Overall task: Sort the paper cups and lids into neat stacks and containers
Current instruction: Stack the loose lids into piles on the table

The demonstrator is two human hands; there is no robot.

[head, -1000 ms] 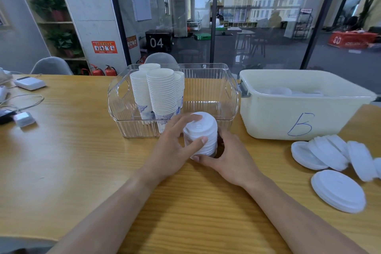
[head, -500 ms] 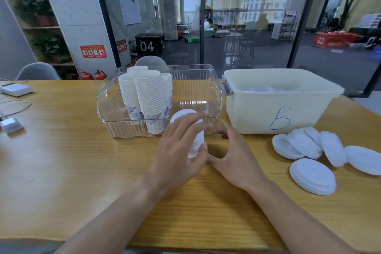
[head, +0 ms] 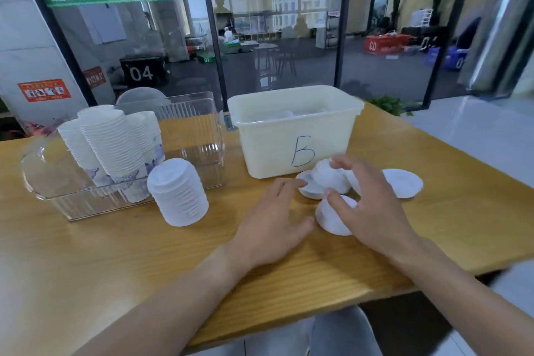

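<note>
White plastic lids [head: 335,215] lie loose on the wooden table [head: 86,254], head view only; they sit right under and just beyond the right hand's fingertips, in front of the cream tub [head: 294,133] marked B.

Right hand [head: 372,211]: fingers spread and a bit curled over the scattered lids, thumb touching the nearest one; can't tell if anything is actually pinched. Left hand [head: 274,222]: fingers straight, relaxed, holding nothing; tips just beside a lid lying upside down.

Finished lid stack [head: 179,191] stands alone, well left of the left hand's fingers, touching the front of the clear bin [head: 187,136]; cup stacks [head: 112,147] stand inside that bin.

Handling, as a guess: lids look v. light, thin, smooth, prob. a bit slippery and springy; they'll nest if lined up, skid if pushed flat. Best taken by the rim, thumb one side, fingers opp.; the tall stack would topple if nudged near its top, so grip low w/ both hands.

Vs. 0.5 s ago: both hands were around the lid stack; now they've let it go and moved right to the loose lids; the camera has swung right too.
</note>
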